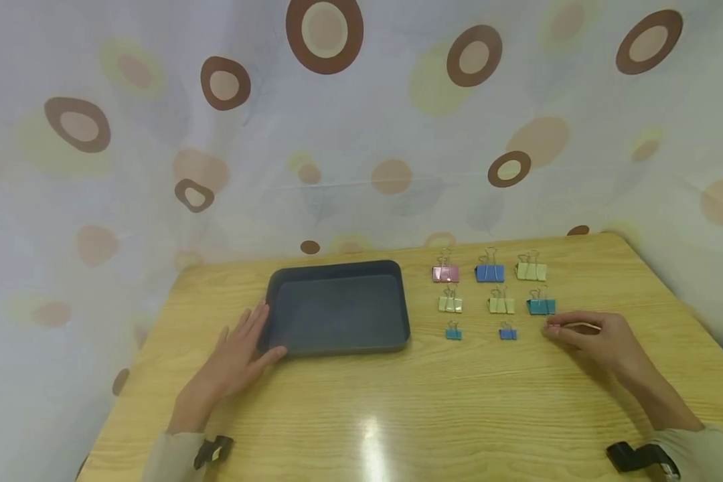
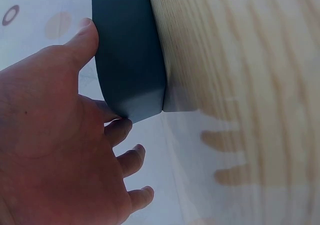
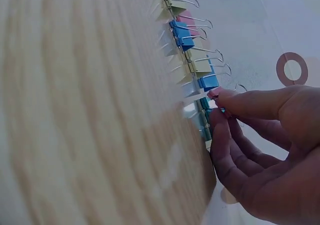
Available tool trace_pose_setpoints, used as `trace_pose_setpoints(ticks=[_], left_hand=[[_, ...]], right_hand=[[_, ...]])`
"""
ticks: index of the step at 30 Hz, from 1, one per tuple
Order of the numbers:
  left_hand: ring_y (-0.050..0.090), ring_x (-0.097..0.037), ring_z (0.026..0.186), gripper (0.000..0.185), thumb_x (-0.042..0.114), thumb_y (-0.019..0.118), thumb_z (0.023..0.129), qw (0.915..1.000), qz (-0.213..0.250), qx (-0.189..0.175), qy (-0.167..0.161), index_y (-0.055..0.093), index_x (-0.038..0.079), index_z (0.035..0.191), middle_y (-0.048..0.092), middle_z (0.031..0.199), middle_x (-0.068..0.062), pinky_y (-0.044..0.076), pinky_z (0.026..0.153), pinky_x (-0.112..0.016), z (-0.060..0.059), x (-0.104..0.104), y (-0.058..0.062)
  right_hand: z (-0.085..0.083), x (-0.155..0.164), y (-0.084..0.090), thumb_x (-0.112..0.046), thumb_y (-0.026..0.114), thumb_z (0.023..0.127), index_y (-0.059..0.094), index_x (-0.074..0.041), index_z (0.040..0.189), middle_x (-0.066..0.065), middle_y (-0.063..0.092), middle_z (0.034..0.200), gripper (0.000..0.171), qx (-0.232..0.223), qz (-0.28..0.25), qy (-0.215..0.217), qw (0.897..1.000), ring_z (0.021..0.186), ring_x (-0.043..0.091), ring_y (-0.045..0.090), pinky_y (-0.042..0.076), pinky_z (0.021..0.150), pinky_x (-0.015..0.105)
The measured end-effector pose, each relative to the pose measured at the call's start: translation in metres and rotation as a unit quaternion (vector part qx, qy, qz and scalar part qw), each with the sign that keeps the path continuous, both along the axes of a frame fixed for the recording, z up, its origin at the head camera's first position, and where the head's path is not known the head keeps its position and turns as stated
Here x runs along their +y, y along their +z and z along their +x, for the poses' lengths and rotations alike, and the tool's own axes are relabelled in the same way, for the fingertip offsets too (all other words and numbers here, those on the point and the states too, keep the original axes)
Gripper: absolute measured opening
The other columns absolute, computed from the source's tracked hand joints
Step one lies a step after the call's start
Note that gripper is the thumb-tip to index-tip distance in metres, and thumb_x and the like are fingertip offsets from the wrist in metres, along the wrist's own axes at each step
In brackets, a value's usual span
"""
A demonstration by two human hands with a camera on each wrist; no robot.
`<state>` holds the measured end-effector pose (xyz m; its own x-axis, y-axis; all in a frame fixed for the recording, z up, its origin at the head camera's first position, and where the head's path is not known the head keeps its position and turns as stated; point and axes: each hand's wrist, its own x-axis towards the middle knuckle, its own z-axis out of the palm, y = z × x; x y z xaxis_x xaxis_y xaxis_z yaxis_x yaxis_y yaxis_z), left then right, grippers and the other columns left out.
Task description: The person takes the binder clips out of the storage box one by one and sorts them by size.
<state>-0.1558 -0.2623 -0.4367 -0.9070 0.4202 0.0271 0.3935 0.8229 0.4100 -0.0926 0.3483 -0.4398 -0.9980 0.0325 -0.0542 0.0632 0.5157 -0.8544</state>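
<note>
A dark grey rectangular tray (image 1: 337,314) stands on the table, and my left hand (image 1: 235,358) rests against its left end, thumb at the near corner. Seen from the left wrist, that hand (image 2: 65,135) touches the tray's outer wall (image 2: 131,45) with loosely extended fingers. My right hand (image 1: 602,338) pinches a small pink binder clip (image 3: 215,93) between thumb and fingers at the right end of the nearest row. Beside it are a small blue binder clip (image 1: 508,334) and, behind, a teal binder clip (image 1: 541,306). The fingers mostly hide the pink clip.
Left of those stand a small teal clip (image 1: 454,334), pale green clip (image 1: 450,304) and yellow clip (image 1: 501,305). Larger pink (image 1: 445,274), blue (image 1: 490,273) and pale yellow-green (image 1: 531,271) clips form the back row. A patterned curtain (image 1: 349,134) hangs behind the wooden table (image 1: 458,402).
</note>
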Motion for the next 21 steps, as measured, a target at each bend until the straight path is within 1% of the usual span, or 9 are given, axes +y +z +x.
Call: trace_pose_setpoints(ticks=[2,5,7,10,12,14,18,21], left_hand=[[0.013,-0.049,0.153,0.088,0.054,0.055,0.103,1.0,0.003,-0.002,0.0,0.017,0.001,0.163,0.015,0.169,-0.02,0.007,0.115,-0.076,0.0018,-0.0001,0.0032],[0.014,-0.049,0.152,0.088,0.052,0.055,0.103,1.0,0.003,0.002,0.001,0.018,0.001,0.163,0.015,0.169,-0.02,0.008,0.115,-0.076,0.0026,-0.002,0.0033],[0.014,-0.05,0.152,0.089,0.053,0.055,0.103,1.0,0.001,0.004,-0.001,0.017,0.001,0.163,0.015,0.169,-0.02,0.008,0.114,-0.077,-0.0001,-0.0056,-0.002],[0.014,-0.049,0.152,0.088,0.053,0.055,0.103,1.0,-0.004,0.001,0.001,0.017,0.001,0.163,0.015,0.169,-0.02,0.008,0.115,-0.076,-0.0001,-0.0068,-0.0019],[0.012,-0.048,0.153,0.088,0.054,0.054,0.103,1.0,-0.008,-0.005,0.003,0.016,0.002,0.164,0.013,0.17,-0.019,0.007,0.115,-0.076,0.0,-0.007,-0.0006],[0.013,-0.048,0.153,0.087,0.052,0.055,0.104,1.0,-0.003,-0.006,0.005,0.018,0.0,0.163,0.014,0.17,-0.019,0.007,0.115,-0.076,0.0029,-0.0051,0.0043],[0.015,-0.049,0.152,0.087,0.052,0.056,0.103,1.0,0.009,0.003,0.002,0.019,0.0,0.163,0.016,0.169,-0.02,0.008,0.114,-0.077,0.002,-0.0072,0.0012],[0.016,-0.051,0.151,0.087,0.051,0.057,0.103,0.9998,0.016,0.007,0.0,0.02,0.0,0.163,0.017,0.168,-0.022,0.009,0.113,-0.078,0.0002,-0.0098,-0.0019]], right_hand=[[-0.0007,-0.0023,-0.0007,-0.026,0.074,0.097,0.071,0.005,0.121,-0.002,0.077,0.108,0.039,-0.002,0.021,0.0,1.0,0.092,-0.002,0.069,0.058,0.073,0.022],[-0.0018,-0.0052,-0.0016,-0.029,0.076,0.096,0.074,0.001,0.118,0.005,0.078,0.106,0.037,0.004,0.059,0.0,0.998,0.088,-0.001,0.069,0.057,0.072,0.02],[-0.0027,-0.0064,-0.0016,-0.031,0.076,0.095,0.076,-0.001,0.116,0.009,0.077,0.106,0.037,0.006,0.081,0.002,0.997,0.086,-0.002,0.068,0.055,0.071,0.019],[-0.004,-0.0071,-0.0019,-0.032,0.076,0.095,0.076,-0.001,0.114,0.011,0.077,0.103,0.037,0.003,0.105,0.005,0.994,0.084,0.0,0.068,0.054,0.071,0.019],[-0.0049,-0.0082,-0.0024,-0.032,0.075,0.096,0.075,0.0,0.114,0.011,0.077,0.102,0.037,-0.002,0.111,0.006,0.994,0.082,0.002,0.068,0.054,0.07,0.02],[-0.0055,-0.009,-0.0036,-0.03,0.075,0.096,0.074,0.002,0.114,0.012,0.077,0.101,0.036,0.0,0.115,0.009,0.993,0.08,0.003,0.068,0.054,0.069,0.021],[-0.0059,-0.01,-0.0057,-0.028,0.075,0.097,0.073,0.004,0.116,0.014,0.077,0.101,0.037,0.001,0.11,0.011,0.994,0.08,0.004,0.068,0.054,0.069,0.021],[-0.0059,-0.0096,-0.0057,-0.03,0.072,0.098,0.072,0.003,0.119,0.015,0.076,0.105,0.039,0.004,0.119,0.01,0.993,0.082,0.0,0.067,0.052,0.071,0.02]])
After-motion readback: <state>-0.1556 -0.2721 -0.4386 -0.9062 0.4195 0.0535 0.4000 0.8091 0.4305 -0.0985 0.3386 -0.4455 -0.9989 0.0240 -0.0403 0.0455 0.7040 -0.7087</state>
